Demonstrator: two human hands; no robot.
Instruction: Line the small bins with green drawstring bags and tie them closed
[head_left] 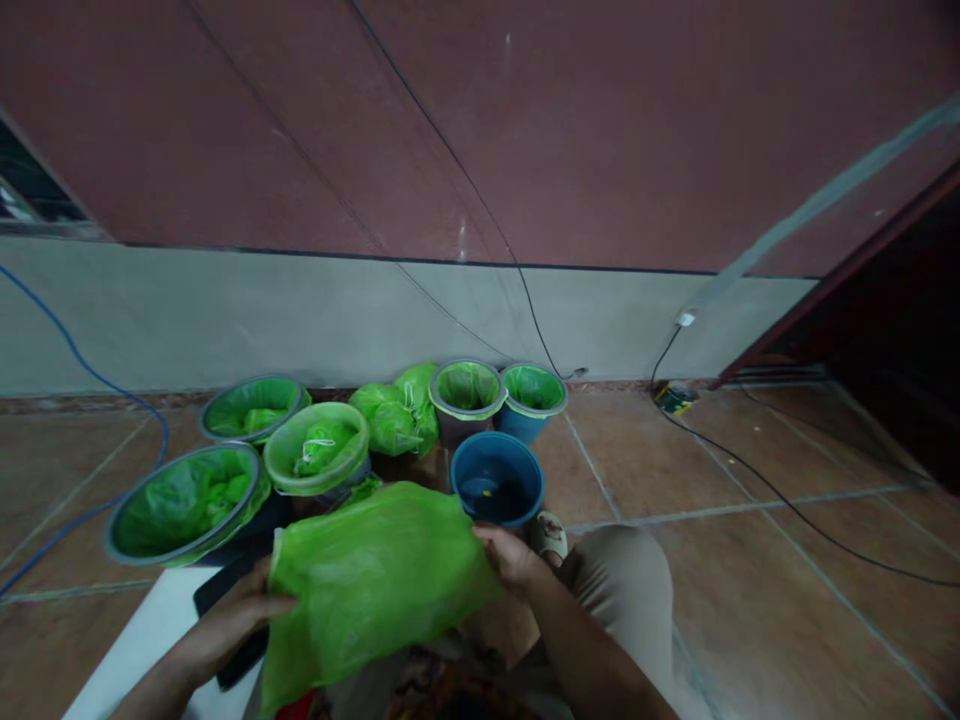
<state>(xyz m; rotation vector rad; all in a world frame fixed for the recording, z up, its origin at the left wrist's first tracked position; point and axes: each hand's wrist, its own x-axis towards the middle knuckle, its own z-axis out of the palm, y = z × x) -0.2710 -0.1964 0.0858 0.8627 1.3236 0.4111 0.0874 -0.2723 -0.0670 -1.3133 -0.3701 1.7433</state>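
A thin, translucent green bag [382,580] is stretched out flat between my two hands above my lap. My left hand [244,610] grips its left edge, fingers and thumb closed on the material near a whitish hem. At the opposite end, my right hand [510,558] pinches the bag's right side. Just beyond my right hand stands an unlined blue bucket [496,482] with a small yellow bit inside. A dark, flat object [236,610] lies partly hidden under my left hand and forearm.
Bag-lined buckets [187,500] stand at left, some holding green bundles; two lined bins [469,388] stand by the wall. Filled green bags [394,415] sit between them. A white surface [139,640], blue hose [97,375], black cable [780,505] and small can [676,398] are nearby.
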